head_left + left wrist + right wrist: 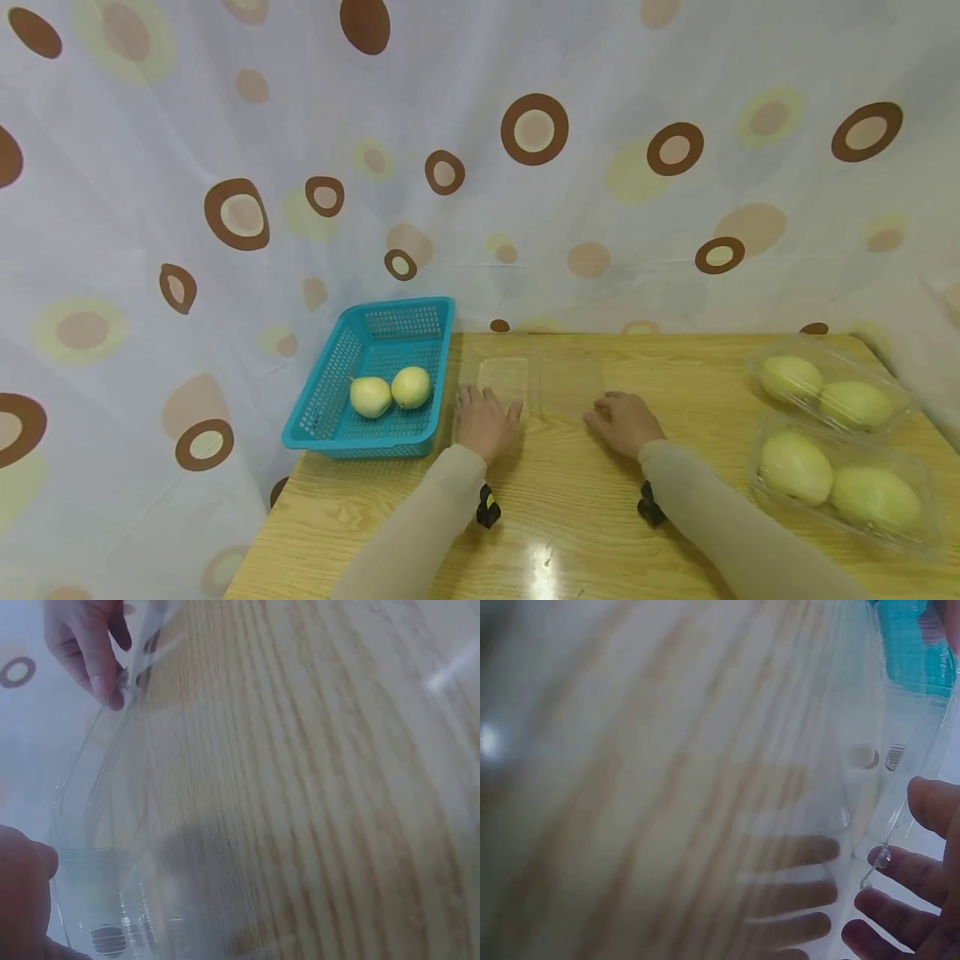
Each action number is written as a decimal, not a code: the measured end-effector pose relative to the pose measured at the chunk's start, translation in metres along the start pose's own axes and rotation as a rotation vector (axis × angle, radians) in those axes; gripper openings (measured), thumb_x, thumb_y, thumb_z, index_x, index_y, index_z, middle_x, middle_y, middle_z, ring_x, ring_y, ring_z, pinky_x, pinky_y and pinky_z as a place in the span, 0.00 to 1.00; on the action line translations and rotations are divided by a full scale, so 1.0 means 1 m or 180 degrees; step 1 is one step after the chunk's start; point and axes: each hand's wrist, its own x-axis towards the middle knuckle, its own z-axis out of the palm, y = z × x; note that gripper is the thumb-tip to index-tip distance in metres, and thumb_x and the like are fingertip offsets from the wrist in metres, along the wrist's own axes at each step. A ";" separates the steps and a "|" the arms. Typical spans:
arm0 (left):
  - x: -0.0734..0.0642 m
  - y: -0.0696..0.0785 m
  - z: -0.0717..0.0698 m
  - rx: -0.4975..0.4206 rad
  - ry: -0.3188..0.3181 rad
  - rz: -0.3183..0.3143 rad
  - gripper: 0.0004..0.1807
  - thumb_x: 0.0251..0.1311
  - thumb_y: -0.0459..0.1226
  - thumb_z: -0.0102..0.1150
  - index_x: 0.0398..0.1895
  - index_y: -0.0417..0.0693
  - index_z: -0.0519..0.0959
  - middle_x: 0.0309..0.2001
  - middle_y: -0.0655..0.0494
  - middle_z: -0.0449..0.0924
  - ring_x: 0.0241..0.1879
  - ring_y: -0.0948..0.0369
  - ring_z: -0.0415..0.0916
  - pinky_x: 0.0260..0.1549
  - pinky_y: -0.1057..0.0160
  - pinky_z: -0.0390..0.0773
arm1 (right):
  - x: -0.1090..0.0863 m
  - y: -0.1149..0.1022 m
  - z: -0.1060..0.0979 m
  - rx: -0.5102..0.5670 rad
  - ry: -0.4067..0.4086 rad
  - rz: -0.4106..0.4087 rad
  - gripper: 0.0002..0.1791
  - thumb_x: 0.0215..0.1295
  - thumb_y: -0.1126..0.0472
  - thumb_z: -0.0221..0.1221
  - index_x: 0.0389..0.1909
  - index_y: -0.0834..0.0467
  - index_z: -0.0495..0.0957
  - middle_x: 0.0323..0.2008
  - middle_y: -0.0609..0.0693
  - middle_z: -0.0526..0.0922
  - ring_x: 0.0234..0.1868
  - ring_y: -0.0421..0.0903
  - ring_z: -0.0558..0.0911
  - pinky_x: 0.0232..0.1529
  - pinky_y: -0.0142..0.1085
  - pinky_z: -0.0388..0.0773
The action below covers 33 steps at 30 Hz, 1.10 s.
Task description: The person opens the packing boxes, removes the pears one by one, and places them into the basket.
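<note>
On the table between the hands lies a clear plastic clamshell box [566, 383], spread open and hard to see against the wood. My left hand [486, 423] is at its left side, fingers extended and thumb held apart. At the opposite side is my right hand [624, 423], its fingers loosely bent. The right wrist view shows the right fingertips [889, 862] right at the clear rim with its small round tabs, the thumb spread away from them. Part of the left hand [22, 892] appears beside the box wall in the left wrist view.
Left of the box stands a blue plastic basket [442, 375] with two pale yellow pears [371, 397] in it. To the right sit two clear boxes, a far one [900, 392] and a near one [926, 500], each holding two yellow-green fruits. A dotted curtain [480, 125] hangs behind the table.
</note>
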 end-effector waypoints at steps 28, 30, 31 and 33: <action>0.042 -0.003 -0.001 -0.0336 -0.0464 -0.0784 0.42 0.70 0.58 0.40 0.67 0.26 0.59 0.69 0.24 0.48 0.71 0.35 0.42 0.68 0.44 0.49 | 0.030 -0.021 0.014 -0.0043 -0.0174 0.0088 0.27 0.70 0.51 0.54 0.61 0.66 0.72 0.60 0.64 0.74 0.62 0.65 0.70 0.62 0.57 0.64; 0.044 -0.002 0.000 -0.0368 -0.0451 -0.0802 0.42 0.69 0.57 0.41 0.68 0.26 0.59 0.69 0.24 0.48 0.71 0.35 0.42 0.68 0.44 0.49 | 0.031 -0.021 0.014 -0.0046 -0.0180 0.0108 0.28 0.70 0.52 0.54 0.62 0.67 0.70 0.60 0.65 0.73 0.62 0.65 0.69 0.62 0.57 0.64; 0.045 -0.002 0.000 -0.0375 -0.0453 -0.0816 0.42 0.69 0.57 0.41 0.68 0.26 0.59 0.69 0.24 0.48 0.71 0.35 0.42 0.68 0.44 0.50 | 0.031 -0.020 0.014 -0.0045 -0.0187 0.0113 0.28 0.70 0.52 0.53 0.63 0.67 0.69 0.61 0.65 0.72 0.63 0.65 0.69 0.63 0.56 0.63; 0.048 -0.001 0.001 -0.0381 -0.0473 -0.0848 0.42 0.69 0.58 0.40 0.69 0.27 0.58 0.69 0.24 0.46 0.71 0.35 0.41 0.68 0.45 0.49 | 0.033 -0.020 0.015 -0.0028 -0.0218 0.0136 0.30 0.70 0.52 0.53 0.65 0.68 0.67 0.62 0.65 0.70 0.64 0.65 0.67 0.64 0.56 0.62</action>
